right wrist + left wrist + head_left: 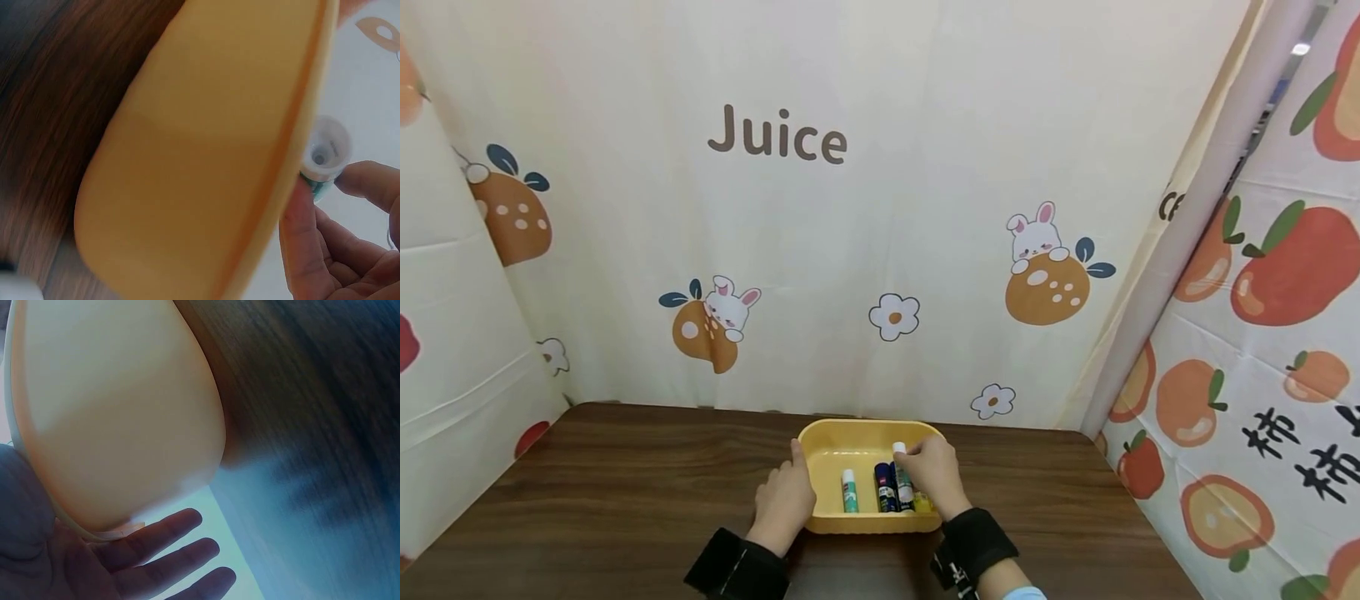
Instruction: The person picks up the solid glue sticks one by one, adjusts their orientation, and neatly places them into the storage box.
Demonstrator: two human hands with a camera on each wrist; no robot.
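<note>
Left hand: your left hand (786,497) rests flat on the yellow tray (827,446), fingers straight.
Right hand: your right hand (934,472) pinches a white-capped glue stick (901,483).

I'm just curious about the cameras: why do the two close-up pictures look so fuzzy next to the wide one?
Head view: sharp, evenly lit, edges bent by the wide lens. Left wrist view: yellow tray too near, soft; table smeared; left hand shadowed bluish. Right wrist view: tray wall blurred, white-capped stick pinched by right hand slightly clearer.
</note>
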